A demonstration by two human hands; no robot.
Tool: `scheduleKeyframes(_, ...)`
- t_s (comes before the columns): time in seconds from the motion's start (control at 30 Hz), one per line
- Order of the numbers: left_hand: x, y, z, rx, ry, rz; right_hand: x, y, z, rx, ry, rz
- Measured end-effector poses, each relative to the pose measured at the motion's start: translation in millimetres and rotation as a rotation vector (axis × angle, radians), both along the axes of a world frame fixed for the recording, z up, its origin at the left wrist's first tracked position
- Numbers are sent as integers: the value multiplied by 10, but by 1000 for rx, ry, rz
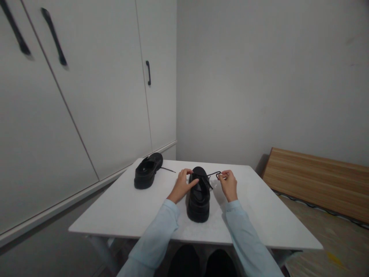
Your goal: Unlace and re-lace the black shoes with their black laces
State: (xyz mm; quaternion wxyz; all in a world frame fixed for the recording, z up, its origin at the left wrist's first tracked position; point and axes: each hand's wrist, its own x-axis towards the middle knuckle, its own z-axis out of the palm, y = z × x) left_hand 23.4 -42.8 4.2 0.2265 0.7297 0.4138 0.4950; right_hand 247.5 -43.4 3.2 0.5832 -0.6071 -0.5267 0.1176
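Note:
A black shoe stands in the middle of the white table, its toe pointing away from me. My left hand rests at the shoe's left side near the toe, thumb and fingers apart over the lacing. To the right of the shoe, my right hand pinches a black shoelace that stretches out from the lacing. More lace hangs at the shoe's right side. A second black shoe stands at the table's back left, with one lace end lying out to its right.
White cabinets with black handles line the left side. A grey wall rises behind the table. Wooden boards lean at the right, with a dark cable along their lower edge. My knees show below the table's front edge.

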Motion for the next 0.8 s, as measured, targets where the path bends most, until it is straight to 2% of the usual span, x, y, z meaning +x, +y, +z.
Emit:
scheduleKeyframes(0.17,-13,21,-1,45,55,-8,-18,2,5,-14,79,114)
scheduleKeyframes(0.37,-10,106,-75,30,97,31,-101,-28,30,12,-105,202)
scheduleKeyframes(0.53,-37,106,-62,66,91,90,-100,-18,1,-1,-223,167)
scheduleKeyframes(0.67,-44,91,-36,89,62,131,-124,-69,56,-1,-321,151)
scheduleKeyframes(0.8,-27,86,-32,66,68,124,-196,-156,159,11,-317,274)
